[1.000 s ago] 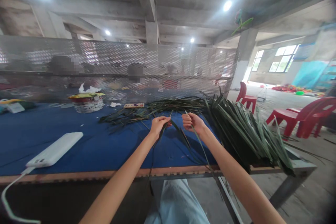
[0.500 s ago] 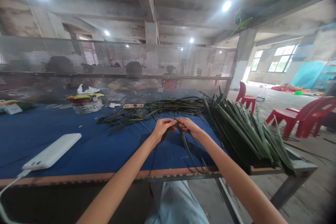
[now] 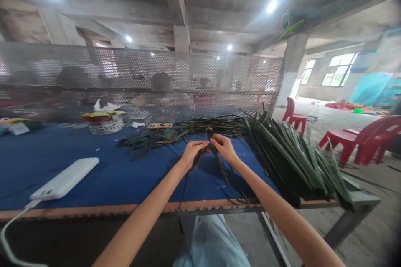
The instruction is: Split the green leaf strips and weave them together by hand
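My left hand point(image 3: 193, 151) and my right hand point(image 3: 223, 147) meet above the blue table point(image 3: 103, 175), both pinched on long green leaf strips point(image 3: 219, 164). A small loop of leaf stands up between my fingertips. The loose ends of the strips hang down over the table's front edge toward my lap. A big stack of long green leaves point(image 3: 294, 156) lies just to the right of my right hand. More leaves point(image 3: 175, 132) are scattered on the table beyond my hands.
A white power bank point(image 3: 64, 178) with a cable lies at the left front. A small basket point(image 3: 103, 122) stands at the back left before a perforated metal screen point(image 3: 140, 79), with people behind it. Red plastic chairs point(image 3: 360, 137) stand on the floor to the right.
My hands were apart, each holding leaf strips. They have come together, and a small loop of leaf has risen between the fingertips.
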`<state>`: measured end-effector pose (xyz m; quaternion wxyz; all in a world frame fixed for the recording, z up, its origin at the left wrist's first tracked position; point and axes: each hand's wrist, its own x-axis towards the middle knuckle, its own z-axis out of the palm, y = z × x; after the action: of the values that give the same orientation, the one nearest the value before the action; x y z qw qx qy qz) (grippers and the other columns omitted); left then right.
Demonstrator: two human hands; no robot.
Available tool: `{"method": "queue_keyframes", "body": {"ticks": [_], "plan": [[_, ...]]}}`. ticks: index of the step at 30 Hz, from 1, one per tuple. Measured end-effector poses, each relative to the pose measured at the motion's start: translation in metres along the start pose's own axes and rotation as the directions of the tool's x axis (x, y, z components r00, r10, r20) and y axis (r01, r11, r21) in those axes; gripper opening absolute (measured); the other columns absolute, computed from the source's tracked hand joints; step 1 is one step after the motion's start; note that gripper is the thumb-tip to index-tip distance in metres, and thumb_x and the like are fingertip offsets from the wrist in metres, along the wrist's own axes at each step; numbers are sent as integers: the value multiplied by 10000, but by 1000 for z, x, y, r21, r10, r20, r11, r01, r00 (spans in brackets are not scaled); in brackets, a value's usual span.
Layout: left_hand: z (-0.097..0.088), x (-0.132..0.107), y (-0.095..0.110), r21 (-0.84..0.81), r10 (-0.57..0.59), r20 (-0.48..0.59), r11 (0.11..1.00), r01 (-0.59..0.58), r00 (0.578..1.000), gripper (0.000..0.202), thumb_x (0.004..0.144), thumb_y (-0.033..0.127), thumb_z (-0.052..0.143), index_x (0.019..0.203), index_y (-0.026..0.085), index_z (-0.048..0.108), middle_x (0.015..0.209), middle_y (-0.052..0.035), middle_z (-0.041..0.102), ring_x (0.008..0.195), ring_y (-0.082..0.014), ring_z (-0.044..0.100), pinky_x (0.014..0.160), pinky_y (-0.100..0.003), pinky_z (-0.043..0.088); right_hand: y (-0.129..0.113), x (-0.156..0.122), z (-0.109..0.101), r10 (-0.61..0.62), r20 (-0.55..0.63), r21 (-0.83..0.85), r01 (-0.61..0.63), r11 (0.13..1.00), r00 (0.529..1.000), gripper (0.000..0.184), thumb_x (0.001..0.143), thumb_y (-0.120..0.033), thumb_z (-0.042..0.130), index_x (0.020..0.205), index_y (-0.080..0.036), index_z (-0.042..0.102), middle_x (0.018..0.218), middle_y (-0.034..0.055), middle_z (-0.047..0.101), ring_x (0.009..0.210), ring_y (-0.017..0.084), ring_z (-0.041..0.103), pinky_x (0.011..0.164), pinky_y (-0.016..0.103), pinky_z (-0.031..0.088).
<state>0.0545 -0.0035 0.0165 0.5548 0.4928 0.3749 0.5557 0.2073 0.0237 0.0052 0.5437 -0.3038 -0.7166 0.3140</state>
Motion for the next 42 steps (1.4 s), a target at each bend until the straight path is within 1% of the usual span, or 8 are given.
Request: {"method": "queue_keyframes", "body": {"ticks": [5,11,21,28,32,37,39,42], "plan": [[-3,2,-2,-34,24,-44,999,-25,999,351,462,363,868,689,126,744,634,-52,700,555,-130,605,622,-255,476,-3,-7,-2,-102,-32,-431,78,899,994,295,843,-405,527,974,-204,698,678,14,658,579,146,554,580,240,387],[-9,8,-10,-24,91,-153,995,-96,984,348,470,367,865,697,133,745,646,-49,695,593,-144,614,649,-275,472,-8,-10,-5,-127,23,-544,119,831,992,271,854,-403,532,949,-229,717,691,9,678,597,146,579,601,234,379],[-15,14,-9,-114,4,-102,993,-16,995,337,488,348,874,709,137,732,658,-34,682,550,-107,574,592,-239,467,-5,2,-9,-17,149,-151,40,988,989,330,805,-429,560,852,-130,691,640,15,602,562,121,486,561,236,370],[-19,17,-10,-116,-1,-47,993,-5,999,319,520,339,863,707,124,719,575,-7,633,518,-89,550,532,-201,421,-11,0,-12,94,300,-6,-97,995,949,350,748,-474,614,733,-126,643,562,-20,507,531,94,414,511,220,325],[-21,19,-9,-144,-4,-34,990,-1,999,295,559,322,840,731,117,716,575,-3,627,510,-81,542,516,-195,401,-11,1,-19,143,457,-20,-151,988,878,331,717,-455,653,704,-124,639,571,-28,518,530,88,421,516,216,329],[-23,20,-8,-161,6,-61,987,-16,998,321,541,331,844,746,116,722,600,-3,634,519,-81,536,536,-204,410,-7,4,-26,226,678,-111,-207,972,699,352,697,-459,688,782,-118,683,611,-22,563,561,105,467,556,229,367],[-21,20,-9,-157,10,-61,987,-20,998,323,534,334,848,736,116,721,600,-2,634,516,-80,528,540,-208,410,-6,5,-24,199,669,-84,-193,978,716,389,690,-480,694,826,-115,694,676,-6,603,616,120,500,605,242,394],[-17,19,-10,-147,26,-16,989,-28,1000,317,536,341,847,710,111,716,598,-11,638,525,-93,535,551,-222,419,-6,5,-17,148,555,-22,-164,986,819,458,709,-542,656,861,-112,685,716,2,605,645,120,485,614,241,389]]}}
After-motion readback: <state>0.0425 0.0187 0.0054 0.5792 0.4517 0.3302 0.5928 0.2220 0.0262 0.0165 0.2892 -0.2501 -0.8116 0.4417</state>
